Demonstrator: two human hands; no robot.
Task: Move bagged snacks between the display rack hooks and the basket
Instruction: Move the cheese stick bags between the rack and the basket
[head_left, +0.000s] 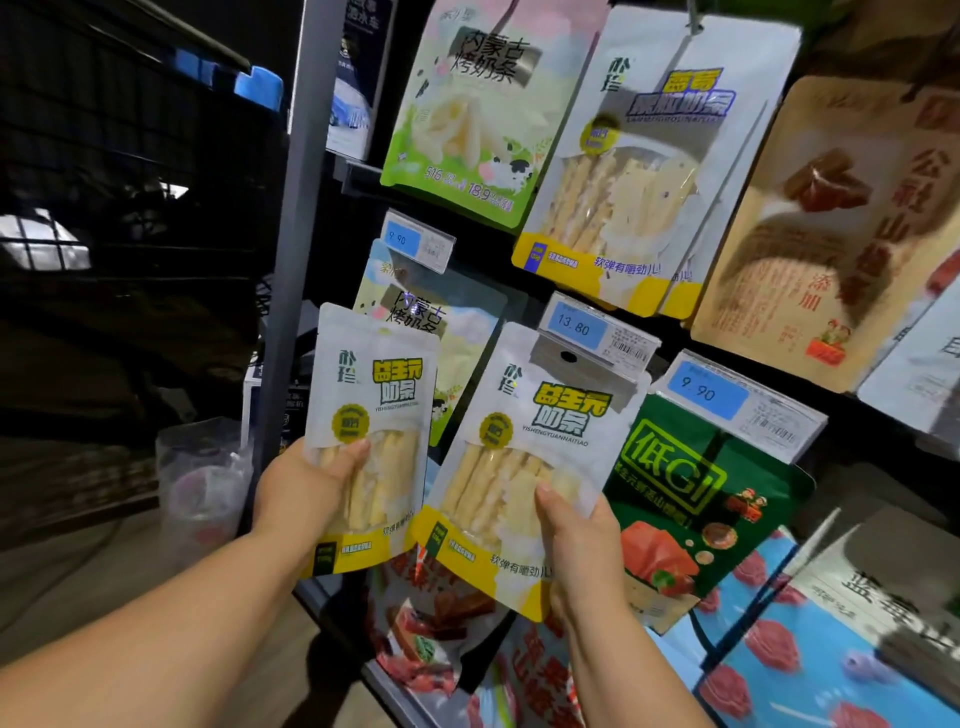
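Milk-stick bags, two, white and yellow, both in front of the display rack.
- Left bag (371, 415): pinched at its clear window by the left hand (306, 493), thumb in front.
- Right bag (530, 457): gripped low by the right hand (582, 545), top corner behind the 13.80 price tag (597, 332).
- Green bag (691, 493): hangs just beside.

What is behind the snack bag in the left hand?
A pale blue bag hangs behind the white-and-yellow bag that the left hand grips, under a 9.90 price tag. Its lower left part is covered.
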